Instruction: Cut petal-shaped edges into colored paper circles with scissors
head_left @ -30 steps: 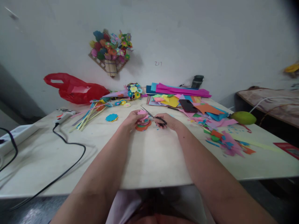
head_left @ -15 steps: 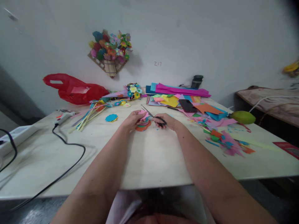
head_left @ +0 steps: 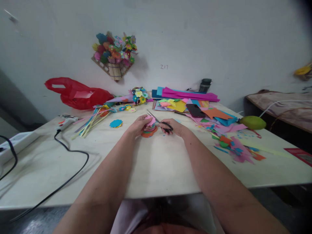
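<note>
Between the fingers of my left hand (head_left: pixel 140 125) is a pink paper flower (head_left: pixel 151 120). My right hand (head_left: pixel 175 127) is closed on the black handles of a pair of scissors (head_left: pixel 166 125). Their blades stand slightly apart, pointing up and left, right beside the pink paper. On the table below my left hand lie round paper cutouts, with an orange one (head_left: pixel 149 134) at the bottom. A blue scalloped paper cutout (head_left: pixel 116 123) lies to the left, over a yellow one.
A glue gun (head_left: pixel 68 123) with a black cord and a power strip (head_left: pixel 18 143) are at left. Behind are a red plastic bag (head_left: pixel 80 94), paper strips (head_left: pixel 91 122) and paper flowers (head_left: pixel 139 95). At right lie a phone (head_left: pixel 195 110), coloured paper and scraps (head_left: pixel 240 149).
The pink paper has turned slightly in my left hand and shows more of its face beside the blades. Both arms have hardly moved.
</note>
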Motion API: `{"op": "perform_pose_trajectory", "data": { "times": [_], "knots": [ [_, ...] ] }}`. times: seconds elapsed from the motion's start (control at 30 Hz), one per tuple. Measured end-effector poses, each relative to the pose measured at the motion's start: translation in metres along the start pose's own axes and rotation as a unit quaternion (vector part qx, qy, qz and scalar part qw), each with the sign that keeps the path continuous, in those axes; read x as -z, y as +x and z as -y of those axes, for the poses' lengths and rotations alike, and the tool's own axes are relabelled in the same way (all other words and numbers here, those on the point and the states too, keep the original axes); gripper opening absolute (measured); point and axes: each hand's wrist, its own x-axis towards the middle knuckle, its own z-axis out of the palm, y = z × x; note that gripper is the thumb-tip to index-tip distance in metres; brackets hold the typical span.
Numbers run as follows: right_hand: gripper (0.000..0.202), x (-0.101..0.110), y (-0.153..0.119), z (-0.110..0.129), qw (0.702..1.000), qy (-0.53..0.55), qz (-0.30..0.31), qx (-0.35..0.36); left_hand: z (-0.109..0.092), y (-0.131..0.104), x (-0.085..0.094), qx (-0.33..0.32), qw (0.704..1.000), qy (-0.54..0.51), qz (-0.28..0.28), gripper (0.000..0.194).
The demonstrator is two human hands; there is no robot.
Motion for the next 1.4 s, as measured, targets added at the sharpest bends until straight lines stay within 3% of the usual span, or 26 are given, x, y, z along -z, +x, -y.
{"op": "perform_pose_trajectory", "data": {
  "times": [0.07, 0.23, 0.33, 0.7, 1.4],
  "knots": [
    [0.026, -0.001, 0.0, 0.001, 1.0, 0.006, -0.003, -0.002, 0.002, 0.001, 0.001, -0.009, 1.0, -0.005, -0.005, 0.04],
    [0.024, -0.003, 0.002, 0.0, 1.0, 0.016, -0.01, -0.002, 0.008, 0.003, 0.004, -0.018, 0.995, -0.023, -0.1, 0.032],
    [0.026, -0.004, 0.004, -0.002, 1.0, 0.012, -0.013, -0.007, 0.009, 0.004, 0.005, -0.027, 0.991, -0.043, -0.126, 0.028],
    [0.026, -0.004, 0.006, -0.003, 1.0, 0.013, -0.012, -0.001, 0.01, 0.004, 0.005, -0.008, 0.99, -0.07, -0.123, 0.019],
    [0.034, -0.012, 0.009, 0.0, 0.999, 0.021, -0.038, -0.014, 0.011, 0.01, -0.005, -0.016, 0.977, -0.087, -0.195, 0.016]
  ]
}}
